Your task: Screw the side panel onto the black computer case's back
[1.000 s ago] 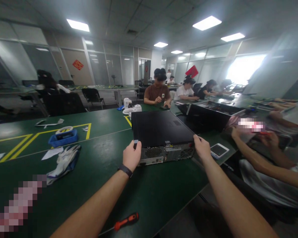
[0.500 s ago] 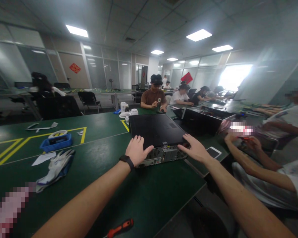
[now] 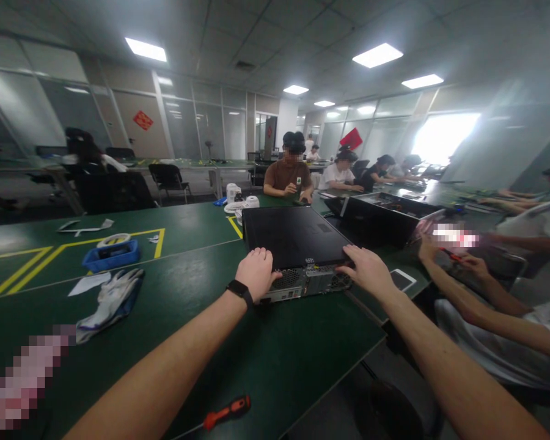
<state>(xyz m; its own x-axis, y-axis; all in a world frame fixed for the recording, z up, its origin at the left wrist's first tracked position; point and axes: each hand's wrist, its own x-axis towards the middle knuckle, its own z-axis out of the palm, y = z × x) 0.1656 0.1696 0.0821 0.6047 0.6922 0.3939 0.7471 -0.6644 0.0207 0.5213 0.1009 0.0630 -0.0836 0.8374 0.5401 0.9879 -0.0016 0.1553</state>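
A black desktop computer case (image 3: 297, 235) lies flat on the green table, its metal back panel with vents and ports facing me. My left hand (image 3: 256, 273) grips its near left corner, fingers over the top and thumb against the back panel. A dark watch sits on that wrist. At the near right corner my right hand (image 3: 366, 269) holds the case the same way, fingertips on the top edge and thumb by the round fan grille. A red and black screwdriver (image 3: 228, 412) rests on the table near my left forearm.
Left on the table are white work gloves (image 3: 110, 302), a blue tray (image 3: 112, 256) and a roll of tape (image 3: 114, 240). A phone (image 3: 402, 280) and an opened computer case (image 3: 385, 217) are at right. A co-worker's hands (image 3: 467, 260) hold a red tool there.
The thumbs have drawn in, and both hands close more firmly around the case's near corners. The whole view has shifted slightly; the case stays on the table.
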